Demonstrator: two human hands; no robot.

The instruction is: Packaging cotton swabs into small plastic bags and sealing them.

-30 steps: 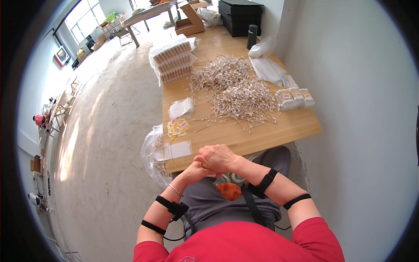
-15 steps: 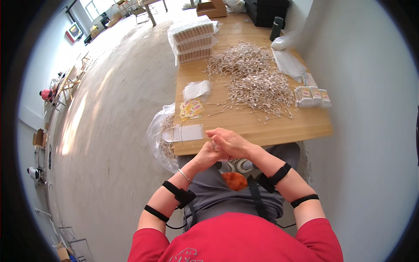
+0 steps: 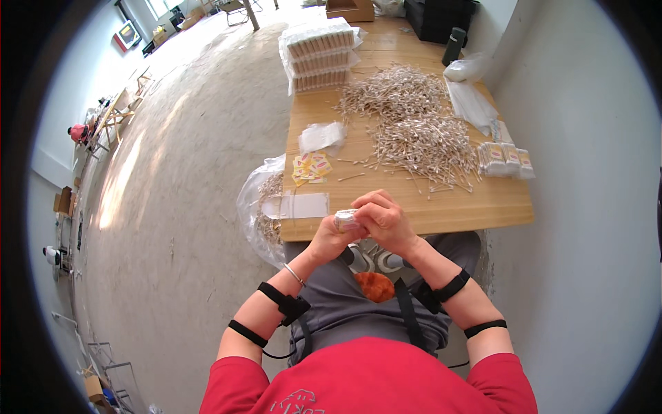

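Note:
At the table's near edge, my left hand (image 3: 329,241) is wrapped round a small clear-wrapped packet of cotton swabs (image 3: 345,220), its whitish end facing up. My right hand (image 3: 387,222) is closed with its bent fingers against the packet's right side; the fingertips are partly hidden. Beyond the hands spreads a large heap of loose cotton swabs (image 3: 427,145). To the left lie yellow-and-white label cards (image 3: 310,168), a stack of clear plastic bags (image 3: 322,137) and a white card strip (image 3: 309,205). Several filled packets (image 3: 507,160) stand in a row at the right edge.
The wooden table (image 3: 476,210) meets a wall on the right. Bagged swab bundles (image 3: 321,58) are stacked at the far left. A dark bottle (image 3: 454,46) and white plastic bags (image 3: 470,103) are at the far right. A clear sack of swabs (image 3: 255,200) hangs beside the left edge.
My hands were clasped together over the packet; now the right has shifted up and right, and the packet's end shows above my left hand. The view has shifted slightly.

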